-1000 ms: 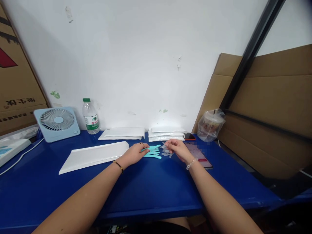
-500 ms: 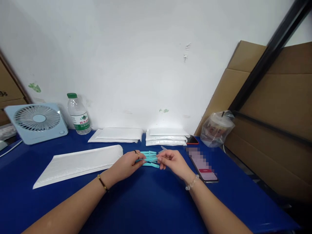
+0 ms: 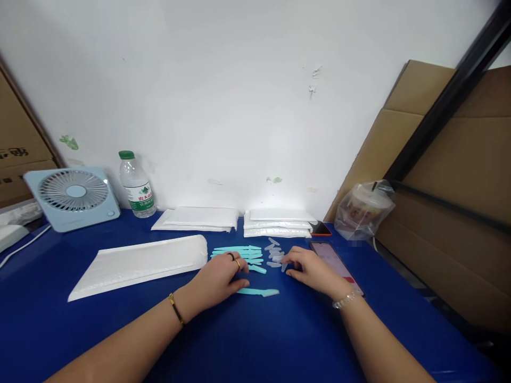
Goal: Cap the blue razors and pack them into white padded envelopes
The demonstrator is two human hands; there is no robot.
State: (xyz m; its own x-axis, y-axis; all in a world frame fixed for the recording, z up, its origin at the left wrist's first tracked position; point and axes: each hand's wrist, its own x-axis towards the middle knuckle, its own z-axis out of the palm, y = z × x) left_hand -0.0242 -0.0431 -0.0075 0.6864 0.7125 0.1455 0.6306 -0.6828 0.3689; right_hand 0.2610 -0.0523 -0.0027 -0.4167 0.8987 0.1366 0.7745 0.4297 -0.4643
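Note:
Several turquoise sticks (image 3: 255, 248) lie in a row at the table's middle, partly under my left hand (image 3: 223, 276). That hand hovers palm down, its thumb apart from its curled fingers and nothing visible between them. One separate turquoise stick (image 3: 263, 292) lies nearer to me, its left end hidden by the thumb. To the right of the row, several small clear caps (image 3: 275, 251) are scattered. My right hand (image 3: 313, 270) is at their right edge, with a clear cap (image 3: 284, 267) at its pinched fingertips.
White padded envelopes (image 3: 139, 266) lie at left and in two stacks (image 3: 199, 218) by the wall. A blue fan (image 3: 75, 197) and a bottle (image 3: 138, 191) stand back left. Phones (image 3: 333, 260) and a bagged cup (image 3: 363, 210) are right; cardboard (image 3: 459, 175) borders that side.
My hands have moved apart, uncovering the clear caps. The separate stick now lies nearer to me, and my left fingers have opened. The view has shifted slightly.

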